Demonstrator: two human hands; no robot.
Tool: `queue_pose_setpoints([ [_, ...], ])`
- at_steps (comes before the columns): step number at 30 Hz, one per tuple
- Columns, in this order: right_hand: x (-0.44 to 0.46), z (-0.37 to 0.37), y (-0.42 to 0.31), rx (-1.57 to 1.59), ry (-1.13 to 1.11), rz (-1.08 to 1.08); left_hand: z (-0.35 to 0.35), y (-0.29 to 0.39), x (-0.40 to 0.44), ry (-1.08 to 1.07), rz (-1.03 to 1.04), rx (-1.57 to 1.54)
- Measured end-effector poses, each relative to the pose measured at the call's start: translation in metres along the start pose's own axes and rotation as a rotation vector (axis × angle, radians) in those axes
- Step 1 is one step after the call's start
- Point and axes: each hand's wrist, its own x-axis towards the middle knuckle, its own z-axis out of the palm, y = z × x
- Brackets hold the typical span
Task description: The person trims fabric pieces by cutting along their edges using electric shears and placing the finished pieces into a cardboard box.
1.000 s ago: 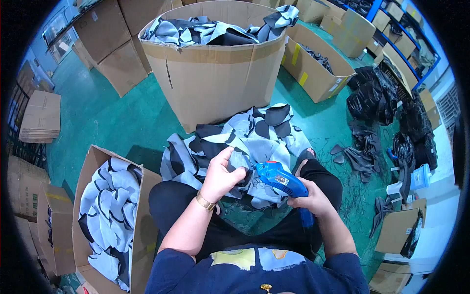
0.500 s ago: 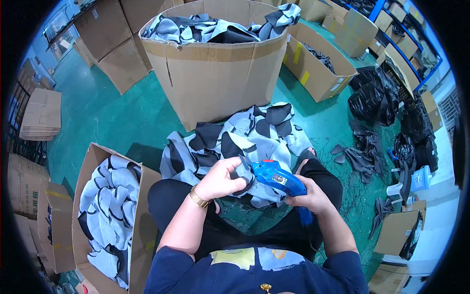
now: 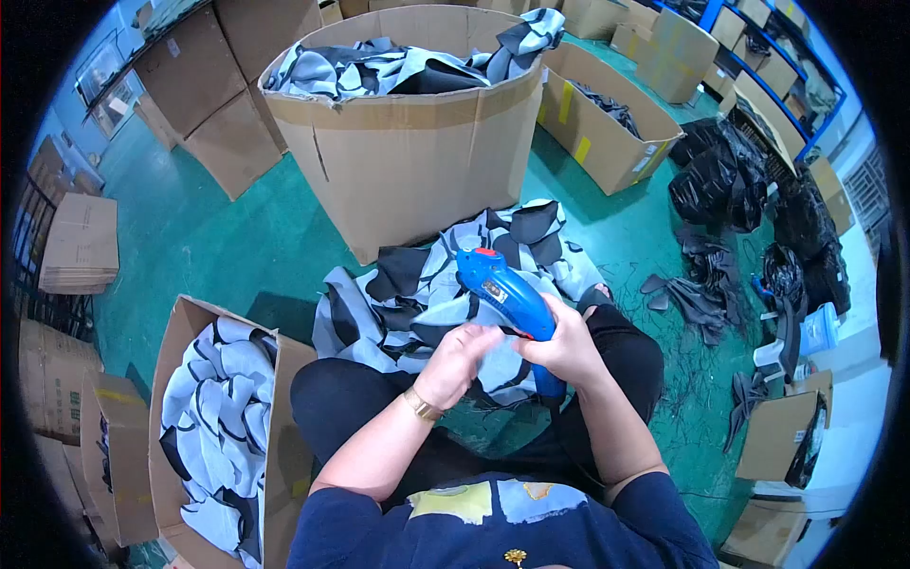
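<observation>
The tall carton (image 3: pixel 417 161) brimmed with grey-and-black fabric (image 3: pixel 365 78); the box (image 3: pixel 287 455) by the left knee (image 3: pixel 334 398) was heaped with similar stuff, the long box (image 3: pixel 592 142) with dark scraps (image 3: pixel 611 109). A fabric pile (image 3: pixel 396 275) blocked the floor before the tall carton. Over it, the right hand (image 3: pixel 569 343) gripped a blue power tool (image 3: pixel 510 296); whether the left hand (image 3: pixel 455 366), just beside, held anything I couldn't tell. Black bags (image 3: pixel 722 185) crowded the right.

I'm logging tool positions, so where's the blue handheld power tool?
In the head view, the blue handheld power tool is just right of centre, in the right hand, beside the left hand.
</observation>
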Motion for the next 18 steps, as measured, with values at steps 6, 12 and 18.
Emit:
queue_pose_setpoints([
  [6, -0.008, -0.001, -0.008, 0.016, -0.008, -0.001, -0.024, 0.003, 0.014, -0.036, -0.255, -0.462],
  [12, -0.009, -0.006, -0.003, 0.104, 0.033, 0.077, -0.020, 0.012, 0.018, 0.056, 0.014, -0.716],
  [18, -0.012, -0.017, 0.006, 0.140, 0.052, 0.108, -0.015, 0.025, 0.004, 0.068, 0.198, -0.314],
])
